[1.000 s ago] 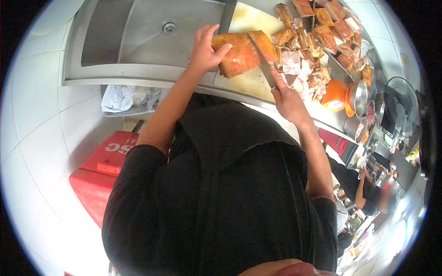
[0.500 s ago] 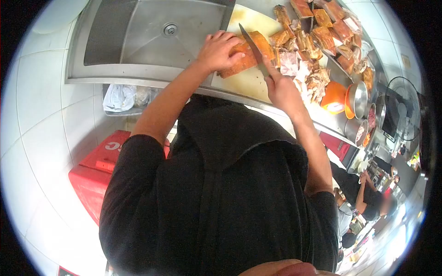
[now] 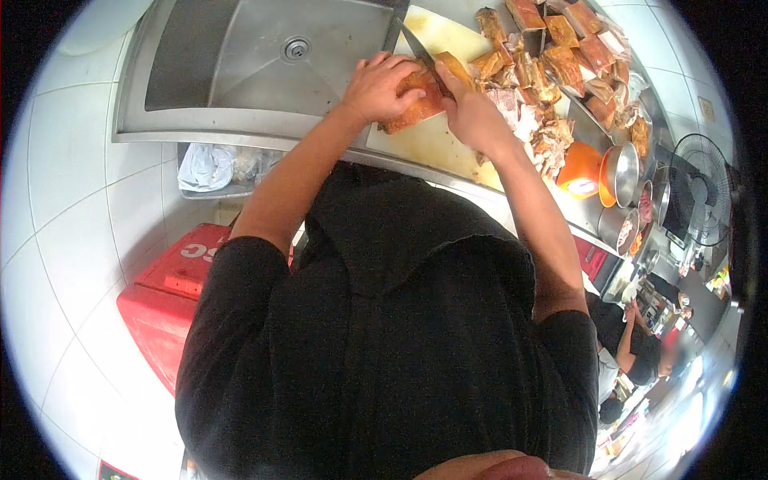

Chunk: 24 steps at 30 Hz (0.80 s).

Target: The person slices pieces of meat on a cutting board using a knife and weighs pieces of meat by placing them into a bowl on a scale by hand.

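A slab of roast pork (image 3: 418,114) with browned skin lies on the pale cutting board (image 3: 436,154). My left hand (image 3: 382,86) presses on its left part, fingers curled over the far side and thumb on the near side. My right hand (image 3: 472,116) is closed round the handle of a knife (image 3: 415,45). The blade points up and left across the slab, just right of my left fingers. Whether the edge is in the meat I cannot tell. Beyond the blade, a further strip of browned meat (image 3: 454,67) shows, partly behind my right hand.
A steel sink (image 3: 256,60) adjoins the board on the left. Several pork pieces (image 3: 564,68) and pale scraps (image 3: 552,144) lie to the right, near an orange bowl (image 3: 580,170) and steel bowls (image 3: 622,170). A fan (image 3: 702,188) and a person (image 3: 640,348) are farther right. A red box (image 3: 164,288) stands below left.
My right hand and the knife have shifted left and slightly up, bringing the blade closer to my left hand. My left hand stays on the pork.
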{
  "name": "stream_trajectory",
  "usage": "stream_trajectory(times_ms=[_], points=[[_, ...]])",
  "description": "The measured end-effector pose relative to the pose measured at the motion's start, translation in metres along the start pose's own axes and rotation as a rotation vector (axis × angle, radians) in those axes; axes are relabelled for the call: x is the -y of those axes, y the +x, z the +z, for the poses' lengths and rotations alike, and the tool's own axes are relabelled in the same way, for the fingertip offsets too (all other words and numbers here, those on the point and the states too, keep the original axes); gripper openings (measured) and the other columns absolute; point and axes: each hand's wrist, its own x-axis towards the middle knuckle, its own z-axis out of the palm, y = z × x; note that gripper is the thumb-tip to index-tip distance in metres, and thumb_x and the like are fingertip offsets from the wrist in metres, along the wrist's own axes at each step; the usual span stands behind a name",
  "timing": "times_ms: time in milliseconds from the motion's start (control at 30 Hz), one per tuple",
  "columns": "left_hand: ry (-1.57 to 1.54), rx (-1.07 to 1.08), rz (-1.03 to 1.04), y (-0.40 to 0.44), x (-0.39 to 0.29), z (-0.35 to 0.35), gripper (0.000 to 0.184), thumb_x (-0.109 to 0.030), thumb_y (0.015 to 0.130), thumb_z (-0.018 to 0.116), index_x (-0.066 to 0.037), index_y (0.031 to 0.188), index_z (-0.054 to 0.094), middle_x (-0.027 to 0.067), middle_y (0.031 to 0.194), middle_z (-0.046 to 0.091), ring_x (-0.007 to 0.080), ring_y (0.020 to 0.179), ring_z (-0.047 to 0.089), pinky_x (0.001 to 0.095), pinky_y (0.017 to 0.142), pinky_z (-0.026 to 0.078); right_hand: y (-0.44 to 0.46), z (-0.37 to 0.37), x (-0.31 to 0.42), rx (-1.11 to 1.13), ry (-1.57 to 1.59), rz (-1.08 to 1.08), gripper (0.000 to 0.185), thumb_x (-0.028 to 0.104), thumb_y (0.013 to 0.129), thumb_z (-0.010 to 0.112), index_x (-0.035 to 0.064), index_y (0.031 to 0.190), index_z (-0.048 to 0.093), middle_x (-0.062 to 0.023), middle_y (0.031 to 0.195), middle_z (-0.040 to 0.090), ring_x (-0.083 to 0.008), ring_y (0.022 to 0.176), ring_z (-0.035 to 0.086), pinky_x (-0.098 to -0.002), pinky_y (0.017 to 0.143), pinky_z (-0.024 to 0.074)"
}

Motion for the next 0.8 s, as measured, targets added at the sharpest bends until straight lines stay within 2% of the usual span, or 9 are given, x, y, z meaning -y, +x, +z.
stream_trajectory(times_ms=[33, 133, 233, 333, 533, 567, 667, 800], points=[[0.008, -0.001, 0.003, -0.001, -0.003, -0.001, 0.047, -0.05, 0.089, 0.071, -0.023, 0.127, 0.069, -0.001, 0.134, 0.066, 0.0266, 0.128, 0.055, 0.0502, 0.1, 0.043, -0.007, -0.003, 0.002, 0.017, -0.012, 0.005, 0.064, 0.018, 0.103, 0.05, 0.0216, 0.165, 0.032, -0.0283, 0.114, 0.072, -0.0454, 0.105, 0.07, -0.054, 0.095, 0.054], [0.008, -0.031, 0.001, -0.003, -0.001, 0.004, 0.048, -0.051, 0.089, 0.071, -0.023, 0.127, 0.069, -0.0009, 0.134, 0.066, 0.0268, 0.128, 0.056, 0.0504, 0.1, 0.044, -0.035, -0.018, 0.013, 0.19, -0.097, 0.154, 0.067, 0.015, 0.101, 0.05, 0.0211, 0.165, 0.031, -0.0289, 0.112, 0.072, -0.0459, 0.103, 0.07, -0.0541, 0.095, 0.0542], [0.001, -0.038, 0.008, 0.001, 0.003, 0.011, 0.048, -0.05, 0.089, 0.072, -0.022, 0.128, 0.069, -0.0009, 0.135, 0.066, 0.0269, 0.128, 0.056, 0.0504, 0.099, 0.044, -0.018, -0.002, 0.005, 0.142, -0.027, 0.144, 0.064, 0.017, 0.102, 0.054, 0.0205, 0.164, 0.035, -0.035, 0.113, 0.069, -0.0483, 0.105, 0.068, -0.0553, 0.095, 0.052], [-0.006, 0.001, 0.001, -0.002, -0.003, 0.002, 0.049, -0.05, 0.088, 0.072, -0.022, 0.128, 0.069, -0.0008, 0.135, 0.065, 0.0272, 0.128, 0.056, 0.0503, 0.1, 0.043, -0.001, 0.016, 0.0, 0.035, -0.002, 0.07, 0.064, 0.016, 0.102, 0.052, 0.0205, 0.164, 0.035, -0.0348, 0.11, 0.069, -0.0484, 0.104, 0.069, -0.0547, 0.095, 0.0521], [-0.038, 0.043, 0.018, -0.008, -0.009, 0.002, 0.048, -0.045, 0.089, 0.073, -0.02, 0.13, 0.068, 0.0018, 0.136, 0.064, 0.0292, 0.13, 0.054, 0.0513, 0.103, 0.043, -0.048, -0.01, -0.005, 0.164, 0.044, 0.137, 0.063, 0.015, 0.103, 0.051, 0.0176, 0.163, 0.035, -0.0344, 0.113, 0.069, -0.0487, 0.107, 0.068, -0.0542, 0.097, 0.0514], [-0.046, 0.046, 0.015, -0.005, -0.01, 0.001, 0.048, -0.043, 0.089, 0.074, -0.019, 0.13, 0.068, 0.0028, 0.137, 0.064, 0.03, 0.13, 0.055, 0.0518, 0.103, 0.043, -0.055, 0.007, -0.023, 0.052, 0.045, 0.044, 0.064, 0.014, 0.103, 0.051, 0.0176, 0.164, 0.033, -0.0344, 0.113, 0.069, -0.0484, 0.109, 0.068, -0.0541, 0.098, 0.0511], [-0.017, 0.056, -0.001, -0.003, -0.014, -0.002, 0.048, -0.043, 0.089, 0.074, -0.018, 0.129, 0.068, 0.0024, 0.136, 0.064, 0.0293, 0.13, 0.055, 0.0499, 0.103, 0.043, -0.049, 0.04, -0.039, -0.006, 0.125, 0.015, 0.068, 0.012, 0.099, 0.053, 0.0146, 0.164, 0.032, -0.0348, 0.109, 0.069, -0.0479, 0.102, 0.069, -0.055, 0.093, 0.0531], [-0.02, 0.022, 0.034, -0.002, -0.007, 0.006, 0.049, -0.045, 0.088, 0.075, -0.017, 0.129, 0.069, 0.0024, 0.136, 0.065, 0.0283, 0.129, 0.056, 0.0494, 0.103, 0.043, -0.038, 0.075, -0.05, -0.087, 0.094, 0.018, 0.072, 0.012, 0.1, 0.055, 0.0227, 0.166, 0.026, -0.033, 0.097, 0.071, -0.0506, 0.092, 0.07, -0.0572, 0.086, 0.0543]])
